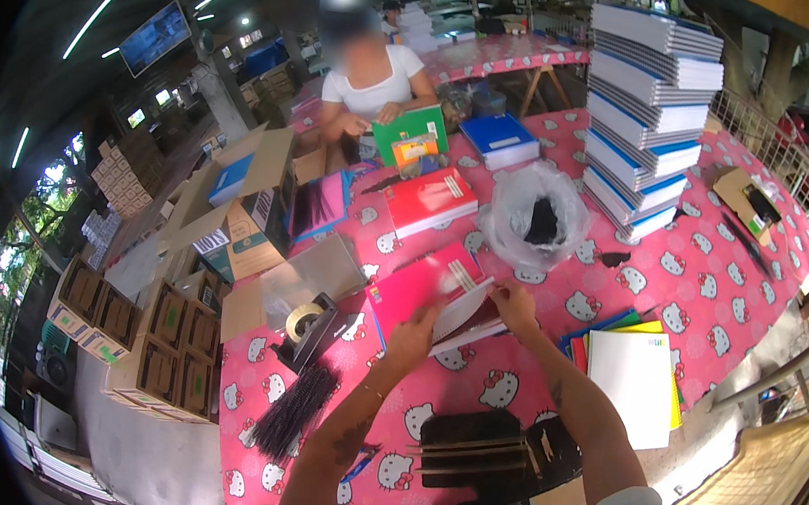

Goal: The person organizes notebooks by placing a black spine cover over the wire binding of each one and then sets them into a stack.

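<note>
The right hand (517, 309) pinched the white leaves (462, 310) of a flat pinkish-red notebook (399, 289); the left hand (412, 340) touched it, its grip too blurred to tell. Leafing seemed underway, the next move calling for cleanly parted leaves. Beyond, on the pink patterned table (698, 274), a clear plastic bag (504, 219) held something dark (544, 223); by its left edge, an open brown cardboard box (280, 172) held something blue (232, 181).

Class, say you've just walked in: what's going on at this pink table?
The person wearing the camera has the left hand and right hand at an opened pink-red notebook, its white pages showing between them; the left hand is too blurred to read its grip. Across the table a co-worker handles a green notebook. A tall notebook stack stands to the right, and a tape dispenser sits to the left.
</note>
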Available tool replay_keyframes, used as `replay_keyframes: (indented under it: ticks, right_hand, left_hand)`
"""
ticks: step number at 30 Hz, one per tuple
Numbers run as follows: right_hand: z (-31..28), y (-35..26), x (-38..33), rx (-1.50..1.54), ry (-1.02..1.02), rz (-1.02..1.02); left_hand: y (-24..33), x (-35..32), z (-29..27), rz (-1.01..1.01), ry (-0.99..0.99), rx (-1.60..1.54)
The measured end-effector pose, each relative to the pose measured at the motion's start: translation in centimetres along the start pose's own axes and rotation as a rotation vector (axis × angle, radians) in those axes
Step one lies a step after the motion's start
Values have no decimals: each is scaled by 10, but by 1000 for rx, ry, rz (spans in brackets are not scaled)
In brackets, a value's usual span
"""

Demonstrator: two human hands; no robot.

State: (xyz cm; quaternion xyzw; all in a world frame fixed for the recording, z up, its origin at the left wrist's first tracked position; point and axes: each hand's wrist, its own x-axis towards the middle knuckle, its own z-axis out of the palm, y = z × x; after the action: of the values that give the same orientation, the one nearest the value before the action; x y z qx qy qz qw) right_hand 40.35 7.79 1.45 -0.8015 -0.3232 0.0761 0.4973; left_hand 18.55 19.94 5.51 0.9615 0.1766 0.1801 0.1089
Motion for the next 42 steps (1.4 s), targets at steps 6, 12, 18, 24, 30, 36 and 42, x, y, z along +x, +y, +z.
replay_keyframes:
  ticks: [6, 12, 18, 24, 30, 36, 42]
  right_hand:
    - [6, -10, 22, 839, -121, 115]
    - [-83, -60, -55, 232, -75, -484]
    - [-137, -53, -199, 704, -567, -125]
    - [-129, -7, -264, 559, -298, -29]
    - [-136, -6, -276, 548, -211, -67]
    - [-125, -12, -270, 663, -328, -133]
    - [-126, -31, -269, 743, -319, -127]
  left_hand:
    - [10, 12, 3, 185, 100, 174]
    - [62, -6, -174, 232, 145, 41]
    - [148, -58, -231, 465, 106, -66]
    - [174, -84, -197, 572, -25, -80]
    - [189, -95, -195, 560, -41, -75]
    - [192, -103, -203, 541, -92, -28]
    - [173, -133, -165, 377, -175, -5]
